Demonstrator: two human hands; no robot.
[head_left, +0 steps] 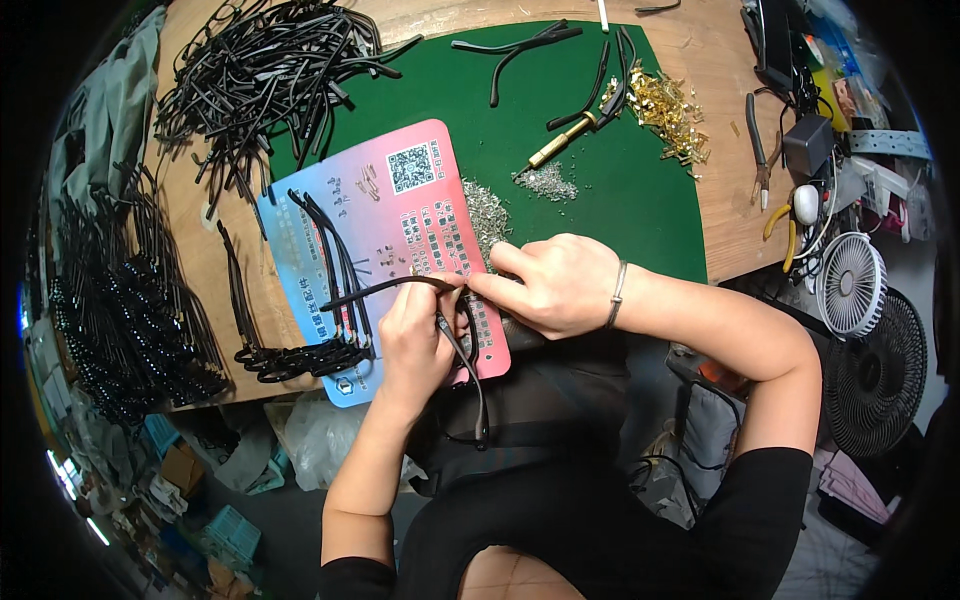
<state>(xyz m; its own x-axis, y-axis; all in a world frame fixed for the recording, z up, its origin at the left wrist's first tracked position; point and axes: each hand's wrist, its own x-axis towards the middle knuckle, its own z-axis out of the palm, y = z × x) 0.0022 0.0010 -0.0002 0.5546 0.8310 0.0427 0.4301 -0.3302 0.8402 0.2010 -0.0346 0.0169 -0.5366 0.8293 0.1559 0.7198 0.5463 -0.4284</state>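
Note:
My left hand (418,335) grips black eyeglass temple arms (375,288); one sticks out to the left and another hangs down toward my lap. My right hand (550,283) meets it from the right, fingertips pinched at the end of the arm, just over a pink and blue printed card (400,210). Whatever the fingertips pinch is too small to make out. A pile of tiny silver screws (487,215) lies just beyond my hands on the card's edge and the green mat (600,190).
A heap of black temple arms (270,70) fills the far left; more lie on the card (320,350) and in rows at the left (120,300). Gold hinges (670,110), a brass-handled screwdriver (562,143), pliers (757,150) and two fans (850,285) sit to the right.

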